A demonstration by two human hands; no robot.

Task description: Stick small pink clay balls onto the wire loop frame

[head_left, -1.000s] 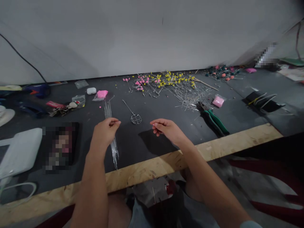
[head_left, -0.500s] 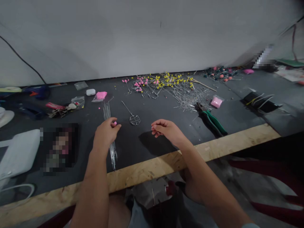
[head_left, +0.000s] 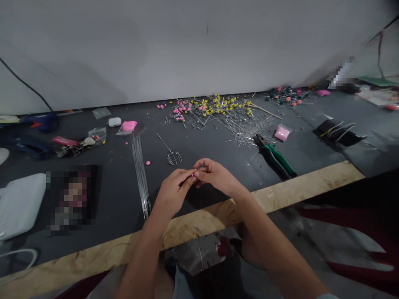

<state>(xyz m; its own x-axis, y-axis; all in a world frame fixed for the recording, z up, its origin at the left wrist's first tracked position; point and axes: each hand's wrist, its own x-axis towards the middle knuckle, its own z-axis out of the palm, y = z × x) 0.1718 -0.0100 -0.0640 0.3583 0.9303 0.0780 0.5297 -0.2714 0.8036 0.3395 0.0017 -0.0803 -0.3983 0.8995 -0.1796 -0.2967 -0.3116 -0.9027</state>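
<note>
Your left hand (head_left: 172, 193) and right hand (head_left: 214, 175) meet, fingertips pinched on what looks like a pink bead (head_left: 193, 175), above the dark table (head_left: 218, 149) before a grey wall (head_left: 174, 45).

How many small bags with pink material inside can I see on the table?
2. One pink bag lies left of centre, at the far end of the bundle of straight wires. The other pink bag lies right, beside the green-handled pliers. Others may hide in the far clutter.
</note>
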